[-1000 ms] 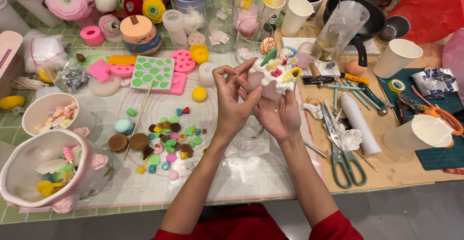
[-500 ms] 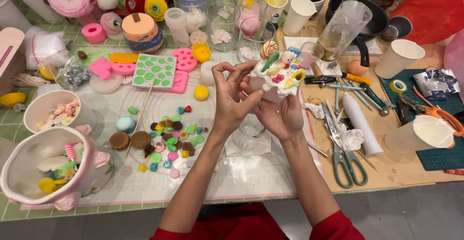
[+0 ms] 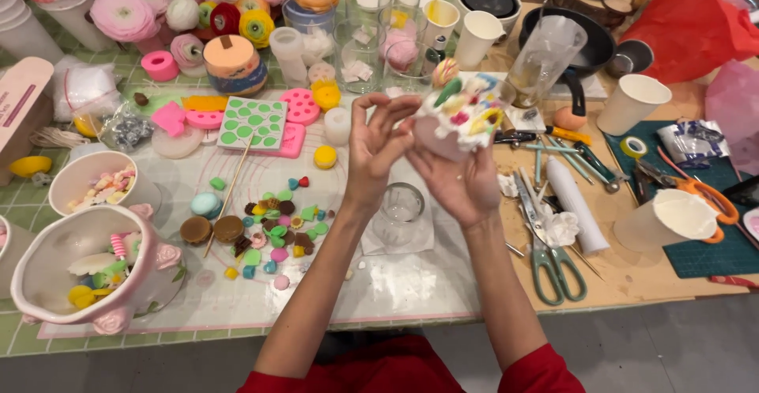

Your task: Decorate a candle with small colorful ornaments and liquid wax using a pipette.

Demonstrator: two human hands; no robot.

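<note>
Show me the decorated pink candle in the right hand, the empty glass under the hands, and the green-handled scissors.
decorated pink candle (image 3: pixel 457 116), head view, on its colourful topping.
empty glass (image 3: pixel 400 213), head view, on its clear side wall.
green-handled scissors (image 3: pixel 553 265), head view, on the green finger loops.

Decorated cupcake piece (image 3: pixel 457 116) matt, waxy-looking, rough piped top; empty tumbler (image 3: pixel 400 211) clear glossy glass; scissors (image 3: pixel 545 243) shiny metal blades, green plastic handles; mat (image 3: pixel 395 282) smooth, slight sheen; paper cups (image 3: pixel 664 223) matt white; surface (image 3: pixel 632 278) bare wood
</note>
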